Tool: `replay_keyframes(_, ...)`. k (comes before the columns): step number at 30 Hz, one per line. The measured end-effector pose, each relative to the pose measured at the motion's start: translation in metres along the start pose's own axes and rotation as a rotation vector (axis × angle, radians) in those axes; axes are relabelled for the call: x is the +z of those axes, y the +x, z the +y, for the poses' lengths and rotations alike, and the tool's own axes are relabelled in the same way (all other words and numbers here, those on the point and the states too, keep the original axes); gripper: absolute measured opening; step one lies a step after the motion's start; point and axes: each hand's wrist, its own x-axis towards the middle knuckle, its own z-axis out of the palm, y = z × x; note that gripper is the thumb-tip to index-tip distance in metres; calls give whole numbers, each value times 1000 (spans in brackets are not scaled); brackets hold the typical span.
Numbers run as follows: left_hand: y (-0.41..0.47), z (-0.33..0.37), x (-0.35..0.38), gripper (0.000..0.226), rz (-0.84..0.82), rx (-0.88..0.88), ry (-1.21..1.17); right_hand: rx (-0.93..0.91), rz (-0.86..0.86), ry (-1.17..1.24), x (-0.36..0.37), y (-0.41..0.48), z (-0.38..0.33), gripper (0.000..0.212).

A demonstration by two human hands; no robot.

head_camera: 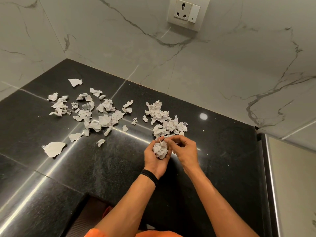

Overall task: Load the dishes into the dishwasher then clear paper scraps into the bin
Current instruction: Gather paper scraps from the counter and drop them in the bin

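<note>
Marble-tiled wall [119,40] behind, with a socket [188,11] high up. No dishwasher, dishes or bin in view, so the dish half of the task cannot be checked from here.

Black polished surface [119,177] carries all the paper. Clearing looks barely started: most of it lies uncollected.

Wide scatter of paper scraps [95,113] toward the back left corner of the surface, loosely spread, many pieces apart from each other. One large flat scrap [53,148] sits alone near the left edge, on the front side of the scatter.

Tighter heap of scraps [164,120] nearer the back edge, mid-surface, just beyond the hands.

Left hand [154,159], black wristband [149,176] on its wrist, palm up over the surface with fingers curled round a wad of paper [160,149]. Only this wad is off the surface.

Right hand [183,147] just beside it, fingers bent, tips pinching at the top of the same wad; likely pressing a fresh piece in, though a separate piece cannot be made out.

A few white crumbs [203,131] toward the right edge.

Left to do, by my reading: gather the near heap, then the far scatter and the lone flat scrap, pick up the crumbs, carry everything to a bin.
</note>
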Motion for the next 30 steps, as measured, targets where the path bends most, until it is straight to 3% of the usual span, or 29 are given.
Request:
replay_keyframes(7,0,0,-3,48,-12,-19,-6,-123,-91,-167,3,-2,7,13)
replay_keyframes(10,-3,6,-4,42,0,-9,-44,-121,41,-184,-7,6,13,7)
replay_keyframes(14,-8,16,-7,44,19,11,-76,-45,193,-516,-29,38,27,21)
replay_keyframes(17,-9,20,-10,44,23,22,-77,-88,111,-737,-33,57,34,34)
replay_keyframes(21,-9,24,-11,43,14,38,-64,-180,18,-979,-29,65,44,28)
replay_keyframes(24,-6,27,-14,40,12,41,-49,-148,103,-900,-31,57,47,22)
replay_keyframes(27,-5,26,-13,42,7,46,-38,-33,207,-646,-39,43,42,24)
replay_keyframes(30,-4,21,-8,38,-1,48,-12,-67,231,-372,-34,26,27,22)
